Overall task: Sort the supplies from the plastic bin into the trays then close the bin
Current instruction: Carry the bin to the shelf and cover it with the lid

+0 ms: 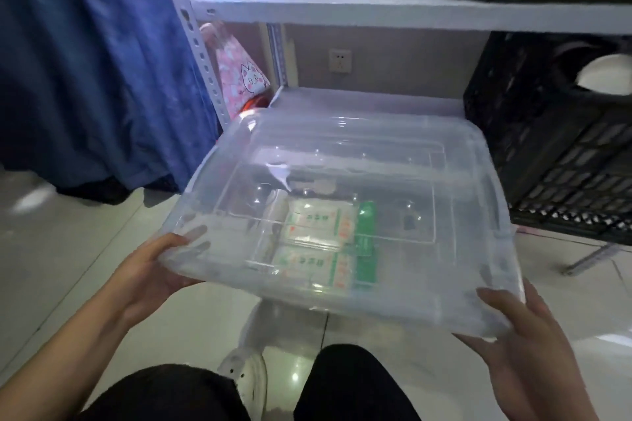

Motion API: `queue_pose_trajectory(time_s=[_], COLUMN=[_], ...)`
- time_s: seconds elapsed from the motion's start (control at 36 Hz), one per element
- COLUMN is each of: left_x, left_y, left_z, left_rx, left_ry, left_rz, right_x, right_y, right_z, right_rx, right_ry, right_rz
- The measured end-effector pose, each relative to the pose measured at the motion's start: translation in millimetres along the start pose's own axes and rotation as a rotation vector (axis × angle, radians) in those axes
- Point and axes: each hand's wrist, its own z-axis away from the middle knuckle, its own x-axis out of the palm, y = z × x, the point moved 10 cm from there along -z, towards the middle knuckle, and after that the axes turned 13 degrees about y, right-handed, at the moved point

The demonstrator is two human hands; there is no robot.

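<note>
The clear rectangular plastic bin [342, 181], lid on, hangs above the pale tiled floor [68, 267] in front of the grey metal shelf [342, 10], its long axis running left to right across the person's knees. The left hand [154, 270] grips the near-left corner and the right hand [509, 335] the near-right corner, fingers curled under the rim. Each hand is about equally near. White and green packets [321, 239] show through the lid, so sorting probably calls for setting it down first.
</note>
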Motion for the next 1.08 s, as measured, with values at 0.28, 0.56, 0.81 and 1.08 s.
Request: queue_pose_trajectory(time_s=[0.28, 0.56, 0.81, 1.08], left_x=[86, 92, 114, 234], left_y=[74, 68, 132, 144], left_z=[-8, -11, 2, -26], left_rx=[0.118, 0.333, 0.918, 1.253], left_ry=[-0.027, -0.063, 0.115, 0.332], left_rz=[0.075, -0.174, -0.844, -1.181], right_x=[46, 34, 85, 171], right_y=[-69, -86, -112, -145], right_z=[-37, -13, 1, -70], right_rx=[-0.149, -1.267, -1.691, -1.476], right_ry=[-0.195, 0.083, 0.099, 0.135], right_rz=[-0.169, 0.736, 0.944, 1.126])
